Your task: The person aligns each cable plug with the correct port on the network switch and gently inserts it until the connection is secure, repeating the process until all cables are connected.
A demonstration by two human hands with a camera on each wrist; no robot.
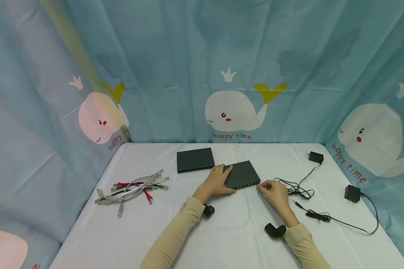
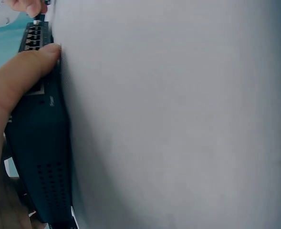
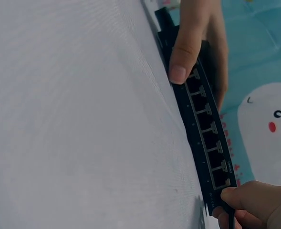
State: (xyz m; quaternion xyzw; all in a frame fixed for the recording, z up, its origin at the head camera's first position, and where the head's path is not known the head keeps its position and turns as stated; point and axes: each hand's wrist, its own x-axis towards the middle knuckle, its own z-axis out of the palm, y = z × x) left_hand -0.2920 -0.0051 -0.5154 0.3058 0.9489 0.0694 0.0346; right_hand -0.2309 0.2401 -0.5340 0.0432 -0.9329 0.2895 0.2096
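A black network switch lies on the white table, its row of ports facing the person. My left hand grips its left end, the thumb on the port face and the other fingers over the top. At the right end of the port side, my right hand pinches a small black power plug against the switch. Its thin black cord hangs past the fingers. How deep the plug sits is hidden by the fingertips.
Behind the switch lies another flat black box. Several white, grey, black and red network cables are piled at left. On the right are a power adapter with a coiled cord, and a second adapter with its tied cord.
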